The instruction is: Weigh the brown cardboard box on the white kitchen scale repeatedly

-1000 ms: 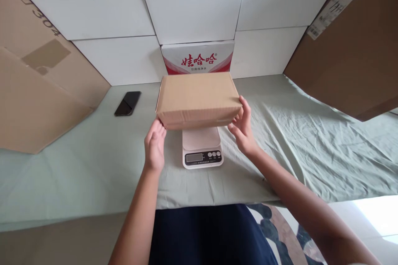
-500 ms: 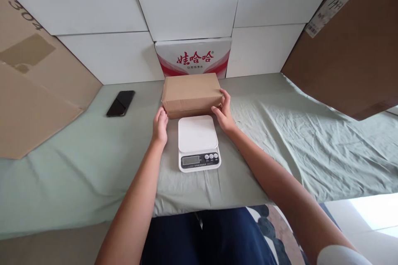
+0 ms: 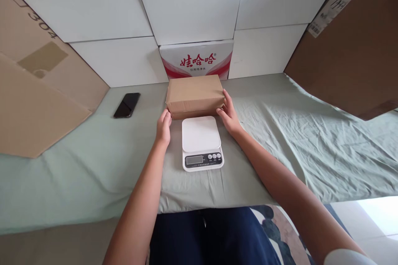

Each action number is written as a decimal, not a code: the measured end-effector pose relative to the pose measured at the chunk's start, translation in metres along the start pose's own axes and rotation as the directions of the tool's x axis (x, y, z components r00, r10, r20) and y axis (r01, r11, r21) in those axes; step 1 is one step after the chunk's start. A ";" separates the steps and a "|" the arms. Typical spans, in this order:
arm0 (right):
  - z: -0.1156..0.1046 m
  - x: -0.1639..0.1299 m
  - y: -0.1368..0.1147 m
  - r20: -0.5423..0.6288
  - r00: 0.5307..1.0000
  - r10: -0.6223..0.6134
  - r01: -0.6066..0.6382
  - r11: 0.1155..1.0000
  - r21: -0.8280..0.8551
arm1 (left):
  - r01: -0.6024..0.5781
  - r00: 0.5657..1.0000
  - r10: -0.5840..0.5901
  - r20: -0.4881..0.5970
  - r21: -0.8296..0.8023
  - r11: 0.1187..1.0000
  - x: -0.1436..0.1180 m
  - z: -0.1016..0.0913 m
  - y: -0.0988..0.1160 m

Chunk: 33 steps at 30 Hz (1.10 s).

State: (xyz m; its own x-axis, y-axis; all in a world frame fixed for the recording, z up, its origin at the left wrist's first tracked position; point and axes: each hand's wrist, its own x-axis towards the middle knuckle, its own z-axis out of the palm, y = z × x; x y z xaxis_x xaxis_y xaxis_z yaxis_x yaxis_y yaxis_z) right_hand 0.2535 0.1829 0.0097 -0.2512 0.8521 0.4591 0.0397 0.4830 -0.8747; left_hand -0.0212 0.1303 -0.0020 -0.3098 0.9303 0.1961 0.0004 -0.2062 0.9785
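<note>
Head view: a person seated at a table, both bare arms reaching forward.
Table cover: wrinkled pale green cloth [image 3: 93,165] over the whole tabletop.
Side boards: flat brown cardboard sheet [image 3: 37,91] leaning at far left; darker brown cardboard panel [image 3: 351,58] with a white label at far right.
Back box: white carton with red printed characters [image 3: 196,59] against the white wall, touching the rear of the parcel.
Parcel: closed plain brown cardboard box [image 3: 195,94] resting on the cloth just behind the scale, its long axis running left to right.
Scale: white digital kitchen scale [image 3: 202,143], platform bare, display facing the person, between the two wrists.
Left hand [image 3: 163,126]: fingers curled against the parcel's near left corner, gripping it.
Right hand [image 3: 229,114]: fingers spread along the parcel's right end, pressing inward.
Key relation: parcel lies straight ahead of both hands, clasped end to end; neither hand is clearly nearer.
Phone: black smartphone [image 3: 127,104] lying flat, well left of the parcel.
</note>
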 end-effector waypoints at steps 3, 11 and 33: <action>-0.001 0.000 0.000 -0.040 0.995 -0.094 0.092 0.995 -0.047 | -0.083 0.997 0.083 0.007 0.050 0.995 -0.002 0.000 0.011; -0.012 -0.053 -0.023 -0.134 0.963 -0.233 0.210 0.963 -0.167 | -0.260 0.963 0.264 -0.057 0.058 0.964 -0.076 -0.008 0.058; -0.020 -0.112 -0.050 -0.078 0.977 -0.197 0.168 0.945 -0.282 | -0.118 0.993 0.119 -0.021 0.061 0.991 -0.140 -0.019 0.048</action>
State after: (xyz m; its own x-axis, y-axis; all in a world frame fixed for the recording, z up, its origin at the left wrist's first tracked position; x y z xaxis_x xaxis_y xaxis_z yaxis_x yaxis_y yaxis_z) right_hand 0.2991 0.0675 0.0057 -0.1779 0.7536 0.6328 0.2679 0.6559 -0.7057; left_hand 0.0045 -0.0157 0.0159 -0.3270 0.8926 0.3103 0.0951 -0.2956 0.9506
